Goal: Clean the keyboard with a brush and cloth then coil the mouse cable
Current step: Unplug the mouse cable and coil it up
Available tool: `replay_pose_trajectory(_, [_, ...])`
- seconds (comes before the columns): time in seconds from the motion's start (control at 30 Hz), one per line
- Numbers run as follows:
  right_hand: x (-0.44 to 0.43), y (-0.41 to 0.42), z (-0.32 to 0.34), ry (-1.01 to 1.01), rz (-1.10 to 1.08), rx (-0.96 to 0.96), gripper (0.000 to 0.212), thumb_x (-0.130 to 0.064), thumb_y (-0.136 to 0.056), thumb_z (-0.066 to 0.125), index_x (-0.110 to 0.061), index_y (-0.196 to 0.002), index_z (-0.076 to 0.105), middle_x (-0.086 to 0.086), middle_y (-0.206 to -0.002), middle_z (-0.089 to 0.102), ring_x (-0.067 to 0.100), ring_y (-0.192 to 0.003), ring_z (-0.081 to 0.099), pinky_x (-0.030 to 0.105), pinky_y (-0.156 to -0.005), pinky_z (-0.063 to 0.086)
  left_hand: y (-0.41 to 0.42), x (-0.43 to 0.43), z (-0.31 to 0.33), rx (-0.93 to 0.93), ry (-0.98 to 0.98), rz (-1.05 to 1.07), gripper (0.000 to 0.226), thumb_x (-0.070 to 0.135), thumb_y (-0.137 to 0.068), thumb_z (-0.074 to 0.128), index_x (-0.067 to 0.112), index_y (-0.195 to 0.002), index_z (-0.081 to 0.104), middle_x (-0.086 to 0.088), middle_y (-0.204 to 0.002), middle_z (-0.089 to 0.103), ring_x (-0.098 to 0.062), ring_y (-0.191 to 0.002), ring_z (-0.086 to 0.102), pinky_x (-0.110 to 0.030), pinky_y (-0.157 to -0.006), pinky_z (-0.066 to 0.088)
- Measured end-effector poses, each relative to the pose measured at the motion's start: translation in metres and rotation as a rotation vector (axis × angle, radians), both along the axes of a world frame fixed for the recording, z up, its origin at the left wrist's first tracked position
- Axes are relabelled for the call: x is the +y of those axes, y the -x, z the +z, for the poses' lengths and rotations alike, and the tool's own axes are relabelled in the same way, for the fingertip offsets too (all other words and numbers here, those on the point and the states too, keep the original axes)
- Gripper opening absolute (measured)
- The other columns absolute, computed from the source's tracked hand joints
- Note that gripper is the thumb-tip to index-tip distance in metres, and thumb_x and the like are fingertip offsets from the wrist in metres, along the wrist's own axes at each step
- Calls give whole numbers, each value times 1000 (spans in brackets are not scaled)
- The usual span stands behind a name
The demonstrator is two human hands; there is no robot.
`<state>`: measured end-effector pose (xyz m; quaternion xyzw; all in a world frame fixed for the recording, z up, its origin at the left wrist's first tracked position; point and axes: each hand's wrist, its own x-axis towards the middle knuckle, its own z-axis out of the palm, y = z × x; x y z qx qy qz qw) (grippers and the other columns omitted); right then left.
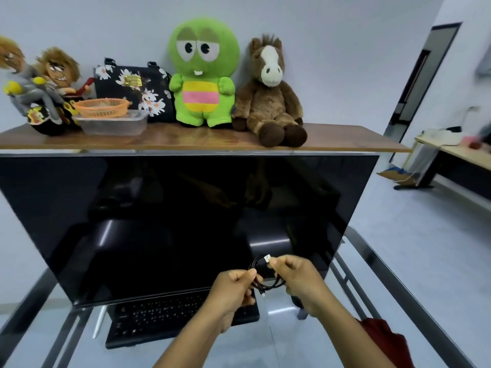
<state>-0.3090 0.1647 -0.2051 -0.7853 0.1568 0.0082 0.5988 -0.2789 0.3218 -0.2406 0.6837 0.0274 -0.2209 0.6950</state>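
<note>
Both hands hold a black mouse cable (268, 284) in loops above the right end of the black keyboard (159, 317). My left hand (233, 290) pinches the bundle of loops. My right hand (297, 280) grips the cable just behind its white USB plug (267, 259), which points up and left. The mouse itself is mostly hidden behind my right hand. A white brush handle (99, 321) lies left of the keyboard on the glass table (377, 264). A red cloth (385, 341) lies at the table's right side under my right forearm.
A large dark monitor (172, 221) stands right behind the keyboard. Above it a wooden shelf (199, 140) carries plush toys, a floral bag, an orange basket and a clear box. Another desk (451, 155) stands far right across the floor.
</note>
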Motion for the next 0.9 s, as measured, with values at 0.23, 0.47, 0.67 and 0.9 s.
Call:
replay_pose_trajectory(0.23, [-51,-6,-90,18,-94,143,11,-12,-93,62,-3,-99,61,6,-72,53,14,-54,46,20,-46,42,-18,-60,-78,133,-105,84,17,11,-93,62,-4,-86,60,-12,-59,55,-19,-50,56,-31,-54,57])
replay_pose_trajectory(0.47, [-71,-44,-195,298,-30,204,12,-19,-87,64,-20,-82,53,-7,-64,51,14,-60,50,29,-59,44,-51,-84,-139,97,-470,-10,16,2,-88,53,7,-72,56,-14,-65,58,-23,-56,56,-41,-58,58])
replay_pose_trajectory(0.67, [-74,-59,-214,549,67,196,11,-8,-93,57,-12,-83,56,1,-80,54,0,-56,40,8,-49,35,-71,-92,-168,34,-741,-156,24,-7,-77,52,8,-60,46,-10,-63,55,-21,-55,52,-28,-48,41])
replay_pose_trajectory(0.9, [-77,-68,-221,634,218,212,37,-7,-100,47,-6,-137,48,-2,-119,49,5,-82,54,4,-68,38,-75,-105,-170,-127,-1010,-241,29,-2,-85,54,13,-62,43,-1,-64,52,-18,-61,60,-25,-46,40])
